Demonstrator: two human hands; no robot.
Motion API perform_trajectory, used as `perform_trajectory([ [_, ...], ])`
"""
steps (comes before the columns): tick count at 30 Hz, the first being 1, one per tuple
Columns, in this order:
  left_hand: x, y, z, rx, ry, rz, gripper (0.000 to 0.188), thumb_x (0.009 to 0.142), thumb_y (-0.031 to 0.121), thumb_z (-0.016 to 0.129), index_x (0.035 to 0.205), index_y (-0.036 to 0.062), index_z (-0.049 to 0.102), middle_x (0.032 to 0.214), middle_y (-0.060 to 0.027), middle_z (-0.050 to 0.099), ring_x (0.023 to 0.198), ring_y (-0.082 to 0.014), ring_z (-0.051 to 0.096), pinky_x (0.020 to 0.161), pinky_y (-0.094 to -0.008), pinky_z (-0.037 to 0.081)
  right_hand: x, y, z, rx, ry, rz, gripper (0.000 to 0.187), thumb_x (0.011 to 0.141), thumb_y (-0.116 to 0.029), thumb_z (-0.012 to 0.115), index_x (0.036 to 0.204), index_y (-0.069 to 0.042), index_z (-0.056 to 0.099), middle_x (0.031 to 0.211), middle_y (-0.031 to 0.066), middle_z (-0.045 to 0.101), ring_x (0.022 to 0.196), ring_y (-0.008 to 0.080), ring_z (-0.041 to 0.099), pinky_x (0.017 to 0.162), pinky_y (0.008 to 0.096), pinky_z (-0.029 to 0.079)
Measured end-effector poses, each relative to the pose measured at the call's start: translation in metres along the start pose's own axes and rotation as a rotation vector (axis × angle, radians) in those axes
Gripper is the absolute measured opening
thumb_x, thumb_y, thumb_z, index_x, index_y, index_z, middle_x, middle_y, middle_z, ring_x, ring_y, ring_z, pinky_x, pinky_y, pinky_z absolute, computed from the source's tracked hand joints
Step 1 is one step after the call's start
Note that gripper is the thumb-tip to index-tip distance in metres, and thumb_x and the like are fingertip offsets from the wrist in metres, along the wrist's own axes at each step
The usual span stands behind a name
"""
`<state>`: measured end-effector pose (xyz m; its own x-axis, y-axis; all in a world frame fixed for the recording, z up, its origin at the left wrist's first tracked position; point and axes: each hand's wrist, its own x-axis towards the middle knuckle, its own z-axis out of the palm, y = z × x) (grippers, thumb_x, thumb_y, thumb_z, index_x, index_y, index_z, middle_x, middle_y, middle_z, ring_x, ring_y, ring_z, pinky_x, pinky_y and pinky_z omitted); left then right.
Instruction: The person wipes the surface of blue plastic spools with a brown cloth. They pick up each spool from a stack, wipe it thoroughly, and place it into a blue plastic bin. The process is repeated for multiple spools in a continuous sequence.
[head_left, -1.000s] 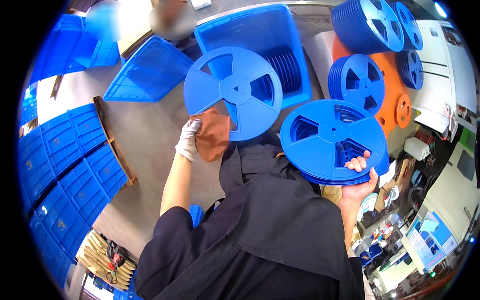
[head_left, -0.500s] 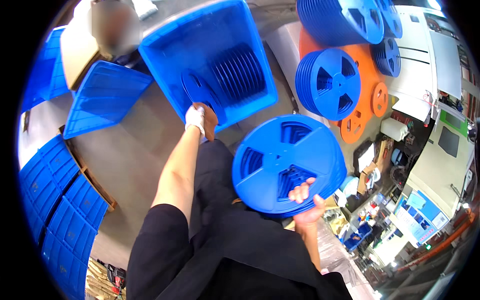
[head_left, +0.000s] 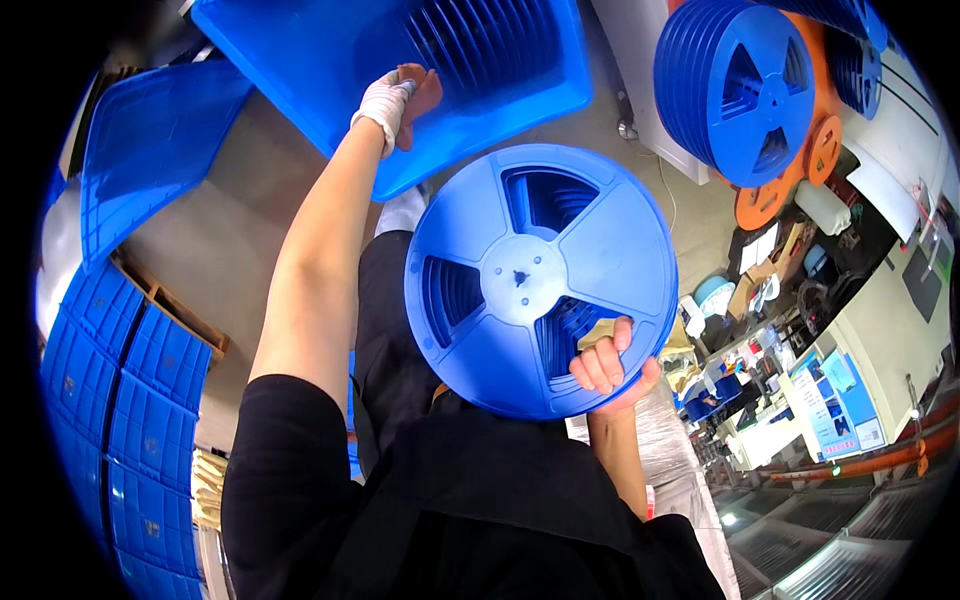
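My right hand (head_left: 607,368) grips the lower rim of a stack of large blue plastic reels (head_left: 540,278), held flat in front of my chest. My left hand (head_left: 398,100), wrapped in white cloth, reaches forward over the near edge of a blue plastic crate (head_left: 340,70) on the floor. Several blue reels (head_left: 490,45) stand on edge inside that crate, just beyond the fingers. Whether the left fingers touch a reel or the crate wall I cannot tell.
A blue crate lid (head_left: 150,150) lies on the floor to the left. Stacked blue crates (head_left: 120,390) stand at the lower left on a wooden pallet. More blue reels (head_left: 745,90) and orange reels (head_left: 800,170) lean at the upper right, beside a cluttered workbench (head_left: 800,350).
My left hand carried a single blue reel forward and down into the crate and now has none in it. The stack in my right hand has moved toward the centre of view.
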<state>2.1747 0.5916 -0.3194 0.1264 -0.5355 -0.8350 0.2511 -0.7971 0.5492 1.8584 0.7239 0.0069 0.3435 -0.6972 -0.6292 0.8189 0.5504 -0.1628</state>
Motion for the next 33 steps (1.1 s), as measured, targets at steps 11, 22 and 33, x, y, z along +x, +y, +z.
perform_trajectory([
  [11,-0.273,0.036,0.046,0.663,-0.189,1.082,0.033,0.078,0.007,0.056,0.11,0.0057,0.064,0.11,-0.0161,0.064,0.104,-0.0365,0.059,0.089,-0.0433,0.049,-0.015,-0.028,0.022,-0.015,-0.162,0.034,0.036,0.087,-0.037,0.063,0.094,-0.008,0.044,0.056,-0.0019,0.042,0.047,0.0117,0.042,0.052,0.0292,0.035],
  [22,-0.295,-0.069,0.04,0.808,-0.299,0.905,0.042,0.073,0.005,0.058,0.115,0.0032,0.06,0.121,-0.0173,0.06,0.113,-0.0376,0.054,0.094,-0.0437,0.044,-0.053,-0.039,0.022,-0.132,-0.085,0.066,0.035,0.086,-0.038,0.062,0.094,-0.009,0.045,0.061,-0.0007,0.043,0.052,0.0127,0.043,0.057,0.0301,0.037],
  [33,-0.378,-0.054,0.017,1.248,-0.279,1.133,0.052,0.07,0.013,0.064,0.122,0.0116,0.056,0.119,-0.0057,0.058,0.083,-0.0222,0.061,0.068,-0.0341,0.053,-0.037,-0.051,0.026,-0.07,-0.145,0.098,0.031,0.086,-0.031,0.061,0.099,-0.007,0.046,0.065,-0.0013,0.043,0.058,0.0115,0.044,0.064,0.0294,0.037],
])
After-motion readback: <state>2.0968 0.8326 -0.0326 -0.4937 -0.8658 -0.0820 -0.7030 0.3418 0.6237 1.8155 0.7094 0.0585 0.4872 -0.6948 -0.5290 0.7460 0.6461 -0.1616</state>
